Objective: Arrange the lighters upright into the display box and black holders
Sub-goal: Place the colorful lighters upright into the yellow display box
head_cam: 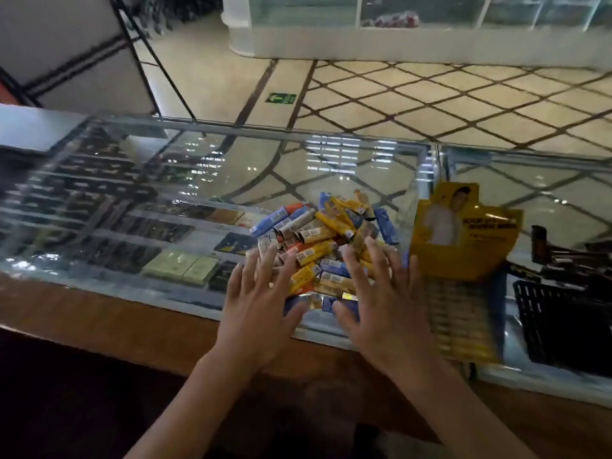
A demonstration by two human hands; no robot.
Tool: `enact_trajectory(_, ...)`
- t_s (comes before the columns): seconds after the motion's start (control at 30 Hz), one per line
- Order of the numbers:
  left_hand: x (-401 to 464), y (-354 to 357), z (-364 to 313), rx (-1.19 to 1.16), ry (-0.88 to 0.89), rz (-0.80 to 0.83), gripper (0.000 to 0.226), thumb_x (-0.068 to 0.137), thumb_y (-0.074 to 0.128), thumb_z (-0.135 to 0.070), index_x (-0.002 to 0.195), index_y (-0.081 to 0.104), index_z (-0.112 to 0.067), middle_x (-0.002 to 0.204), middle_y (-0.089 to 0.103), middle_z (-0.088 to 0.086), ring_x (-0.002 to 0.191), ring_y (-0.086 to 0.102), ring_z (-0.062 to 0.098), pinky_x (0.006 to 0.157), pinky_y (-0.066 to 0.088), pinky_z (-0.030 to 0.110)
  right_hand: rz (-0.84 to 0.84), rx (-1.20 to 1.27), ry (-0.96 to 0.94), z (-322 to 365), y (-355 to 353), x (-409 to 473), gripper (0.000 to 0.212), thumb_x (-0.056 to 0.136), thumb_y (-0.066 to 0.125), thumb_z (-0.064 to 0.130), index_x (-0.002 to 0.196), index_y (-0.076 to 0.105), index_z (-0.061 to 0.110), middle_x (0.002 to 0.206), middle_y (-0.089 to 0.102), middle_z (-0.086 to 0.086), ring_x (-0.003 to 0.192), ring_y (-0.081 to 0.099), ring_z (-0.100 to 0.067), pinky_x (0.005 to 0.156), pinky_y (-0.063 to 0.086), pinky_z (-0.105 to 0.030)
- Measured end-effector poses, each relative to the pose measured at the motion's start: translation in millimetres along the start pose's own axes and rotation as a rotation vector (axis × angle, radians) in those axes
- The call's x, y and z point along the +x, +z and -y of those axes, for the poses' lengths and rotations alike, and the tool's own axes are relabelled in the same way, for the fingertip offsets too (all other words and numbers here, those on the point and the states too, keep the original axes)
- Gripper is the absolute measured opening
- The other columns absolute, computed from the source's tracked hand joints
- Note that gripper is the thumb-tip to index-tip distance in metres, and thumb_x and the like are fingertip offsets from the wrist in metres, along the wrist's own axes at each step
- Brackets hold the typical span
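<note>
Spreading flat over the pile, both hands have their fingers splayed straight! The left hand (256, 304) presses the near-left side of the lighters (319, 246), the right hand (381, 306) the near-right side, neither curled round anything. The lighters lie in a loose heap, all on their sides, on the glass counter (165, 200), close to its near wooden edge (109, 321). Just right of the right hand stands the yellow display box (463, 236), its gridded tray (458, 321) running toward the near edge. Beyond it, at the far right, sits a black holder (559, 323). Left of the heap the glass runs open and wide; behind it, more bare glass up to the far rim.
</note>
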State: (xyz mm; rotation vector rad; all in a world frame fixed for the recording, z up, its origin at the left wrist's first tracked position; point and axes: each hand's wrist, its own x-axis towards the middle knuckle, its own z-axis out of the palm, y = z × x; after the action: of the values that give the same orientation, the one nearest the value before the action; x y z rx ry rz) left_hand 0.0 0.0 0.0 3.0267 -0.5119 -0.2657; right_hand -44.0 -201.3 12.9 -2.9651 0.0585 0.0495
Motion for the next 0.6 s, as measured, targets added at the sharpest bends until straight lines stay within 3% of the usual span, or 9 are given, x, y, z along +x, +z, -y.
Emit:
enact_trajectory(0.17, 6, 22, 32, 0.041, 0.216, -0.052, 0.076, 0.092, 0.022, -0.066, 0.158, 0.009, -0.029, 0.166, 0.007, 0.007, 0.153, -0.001, 0.030, 0.121, 0.002, 0.045, -0.026, -0.080, 0.023, 30, 19, 1, 0.073, 0.093, 0.033, 0.063, 0.157, 0.018, 0.030, 0.164, 0.014, -0.008, 0.150, 0.013, -0.032, 0.120, 0.004, -0.060)
enact_trajectory(0.3, 11, 33, 38, 0.044, 0.288, -0.072, 0.079, 0.089, 0.026, -0.064, 0.158, 0.015, -0.027, 0.165, 0.016, 0.011, 0.152, 0.012, 0.034, 0.120, 0.003, 0.045, -0.057, -0.008, 0.012, 34, 37, -2, 0.076, 0.093, 0.044, 0.058, 0.157, 0.018, 0.026, 0.161, 0.022, -0.006, 0.149, 0.019, -0.028, 0.120, 0.016, -0.055)
enact_trajectory(0.37, 16, 38, 41, 0.012, 0.307, -0.128, 0.078, 0.090, 0.027, -0.066, 0.157, 0.017, -0.028, 0.165, 0.016, 0.010, 0.151, 0.013, 0.036, 0.119, 0.003, 0.045, -0.068, 0.028, -0.018, 35, 49, 3, 0.077, 0.093, 0.046, 0.056, 0.157, 0.017, 0.024, 0.161, 0.023, -0.004, 0.149, 0.018, -0.027, 0.120, 0.019, -0.053)
enact_trajectory(0.47, 25, 47, 43, -0.019, 0.326, -0.195, 0.079, 0.089, 0.028, -0.070, 0.157, 0.017, -0.030, 0.165, 0.015, 0.006, 0.151, 0.010, 0.034, 0.120, 0.005, 0.047, -0.076, 0.004, -0.075, 31, 68, 13, 0.075, 0.097, 0.033, 0.062, 0.158, 0.010, 0.025, 0.163, 0.016, -0.005, 0.151, 0.013, -0.027, 0.120, 0.015, -0.054)
enact_trajectory(0.6, 27, 55, 43, -0.004, 0.334, -0.222, 0.080, 0.089, 0.028, -0.071, 0.157, 0.012, -0.031, 0.165, 0.014, 0.001, 0.153, 0.007, 0.027, 0.122, 0.017, 0.051, -0.147, -0.039, -0.097, 27, 84, 16, 0.076, 0.096, 0.024, 0.063, 0.158, 0.016, 0.020, 0.162, 0.022, -0.008, 0.149, 0.019, -0.031, 0.120, 0.015, -0.057)
